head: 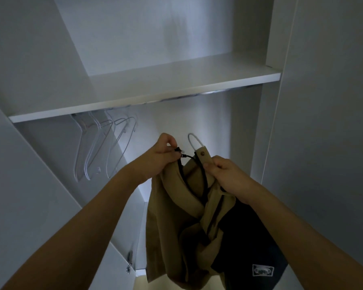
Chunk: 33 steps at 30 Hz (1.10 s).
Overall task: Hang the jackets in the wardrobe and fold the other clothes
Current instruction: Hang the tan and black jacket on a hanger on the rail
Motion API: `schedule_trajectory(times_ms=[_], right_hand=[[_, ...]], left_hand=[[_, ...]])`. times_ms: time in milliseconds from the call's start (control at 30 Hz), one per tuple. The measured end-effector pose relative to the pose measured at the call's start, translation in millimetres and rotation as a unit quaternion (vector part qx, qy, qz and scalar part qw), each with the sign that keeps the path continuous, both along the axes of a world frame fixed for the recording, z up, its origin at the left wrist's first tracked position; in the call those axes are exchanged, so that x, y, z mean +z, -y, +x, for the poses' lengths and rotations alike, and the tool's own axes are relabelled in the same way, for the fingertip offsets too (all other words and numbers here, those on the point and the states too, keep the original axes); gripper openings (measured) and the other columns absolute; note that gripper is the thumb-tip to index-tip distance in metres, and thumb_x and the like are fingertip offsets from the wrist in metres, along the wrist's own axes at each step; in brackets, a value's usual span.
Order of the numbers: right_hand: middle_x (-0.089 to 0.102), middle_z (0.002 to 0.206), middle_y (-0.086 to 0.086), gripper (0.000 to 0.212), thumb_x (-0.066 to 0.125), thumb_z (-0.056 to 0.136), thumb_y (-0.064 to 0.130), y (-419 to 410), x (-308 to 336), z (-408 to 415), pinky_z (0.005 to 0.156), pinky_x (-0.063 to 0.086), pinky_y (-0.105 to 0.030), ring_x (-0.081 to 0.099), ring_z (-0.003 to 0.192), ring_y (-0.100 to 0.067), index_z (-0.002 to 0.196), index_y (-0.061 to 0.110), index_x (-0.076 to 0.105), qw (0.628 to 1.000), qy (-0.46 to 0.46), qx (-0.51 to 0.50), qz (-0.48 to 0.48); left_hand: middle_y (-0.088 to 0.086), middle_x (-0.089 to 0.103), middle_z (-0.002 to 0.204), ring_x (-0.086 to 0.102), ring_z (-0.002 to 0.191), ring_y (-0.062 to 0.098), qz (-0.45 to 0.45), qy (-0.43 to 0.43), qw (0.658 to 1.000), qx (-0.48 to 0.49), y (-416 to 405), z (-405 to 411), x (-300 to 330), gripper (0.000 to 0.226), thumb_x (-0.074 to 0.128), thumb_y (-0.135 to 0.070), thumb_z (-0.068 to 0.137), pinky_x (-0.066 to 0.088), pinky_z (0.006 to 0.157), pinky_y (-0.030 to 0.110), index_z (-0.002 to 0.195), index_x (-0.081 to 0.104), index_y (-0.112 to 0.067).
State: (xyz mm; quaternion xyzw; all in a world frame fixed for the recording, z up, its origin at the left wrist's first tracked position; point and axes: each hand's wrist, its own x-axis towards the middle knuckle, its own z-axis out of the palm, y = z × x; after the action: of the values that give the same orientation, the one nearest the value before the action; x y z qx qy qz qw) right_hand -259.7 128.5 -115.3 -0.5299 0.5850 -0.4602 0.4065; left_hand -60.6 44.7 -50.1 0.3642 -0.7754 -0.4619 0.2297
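White hangers (pixel 105 147) on wardrobe rail (pixel 197 95).

Matt tan cloth on the jacket (pixel 176 222), dark lining inside. Smooth white wire hangers (pixel 105 147) (thin, coated-looking) under a matt white shelf (pixel 155 88); shiny metal rail (pixel 208 93).

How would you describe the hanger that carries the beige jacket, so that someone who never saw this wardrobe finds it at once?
Start at the white shelf with the rail under it. Empty hangers hang from the rail at the left. To their right, both hands hold up the beige jacket. Only the white hook of its hanger shows above the collar, not on the rail.
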Motion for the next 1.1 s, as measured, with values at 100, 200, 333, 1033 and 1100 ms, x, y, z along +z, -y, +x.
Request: schedule_trajectory(times_ms=[100, 200, 333, 1033, 1100], right_hand=[[0.067, 0.086, -0.003, 0.021, 0.048, 0.100, 0.022, -3, -6, -1, 0.070, 0.050, -0.033, 0.061, 0.076, -0.025, 0.100, 0.019, 0.069, 1.000, 0.010, -0.007, -0.001], [0.071, 0.109, 0.004, 0.042, 0.045, 0.100, 0.010, -4, -7, -1, 0.092, 0.053, -0.037, 0.067, 0.097, -0.023, 0.121, 0.041, 0.061, 0.999, 0.032, -0.004, -0.019], [0.067, 0.112, 0.002, 0.043, 0.039, 0.102, 0.013, -6, -11, 0, 0.095, 0.052, -0.040, 0.066, 0.102, -0.021, 0.126, 0.045, 0.054, 0.998, -0.027, 0.002, -0.052], [0.056, 0.069, -0.003, 0.009, 0.033, 0.103, 0.036, -18, -26, -10, 0.041, 0.038, -0.027, 0.047, 0.045, -0.007, 0.105, 0.041, 0.040, 0.993, -0.086, -0.071, -0.048], [0.050, 0.064, -0.001, 0.011, 0.034, 0.101, 0.027, -19, -29, -12, 0.040, 0.035, -0.026, 0.043, 0.043, -0.005, 0.099, 0.038, 0.037, 0.994, -0.072, -0.076, -0.039]], left_hand=[[0.006, 0.066, 0.093, 0.062, 0.085, 0.016, -0.006, -0.037, 0.999, 0.028, -5, -3, -12, 0.007, 0.052, -0.018, 0.100, 0.051, 0.078, 0.028, 0.105, 0.049, -0.020], [0.001, 0.069, 0.091, 0.065, 0.084, 0.011, 0.018, -0.072, 0.997, 0.018, -10, -5, -19, 0.014, 0.050, -0.014, 0.100, 0.053, 0.076, 0.022, 0.111, 0.057, -0.020], [0.004, 0.067, 0.101, 0.065, 0.092, 0.014, 0.024, -0.075, 0.997, 0.006, -13, -8, -23, 0.024, 0.049, -0.001, 0.096, 0.052, 0.082, 0.023, 0.101, 0.065, -0.018], [-0.018, 0.056, 0.098, 0.055, 0.088, -0.001, -0.124, 0.102, 0.987, 0.002, -20, -17, -38, 0.011, 0.053, -0.021, 0.099, 0.041, 0.066, 0.003, 0.105, 0.058, -0.028], [-0.014, 0.057, 0.096, 0.055, 0.085, 0.001, -0.117, 0.113, 0.987, 0.005, -22, -20, -39, 0.009, 0.055, -0.016, 0.097, 0.041, 0.064, 0.002, 0.099, 0.058, -0.025]])
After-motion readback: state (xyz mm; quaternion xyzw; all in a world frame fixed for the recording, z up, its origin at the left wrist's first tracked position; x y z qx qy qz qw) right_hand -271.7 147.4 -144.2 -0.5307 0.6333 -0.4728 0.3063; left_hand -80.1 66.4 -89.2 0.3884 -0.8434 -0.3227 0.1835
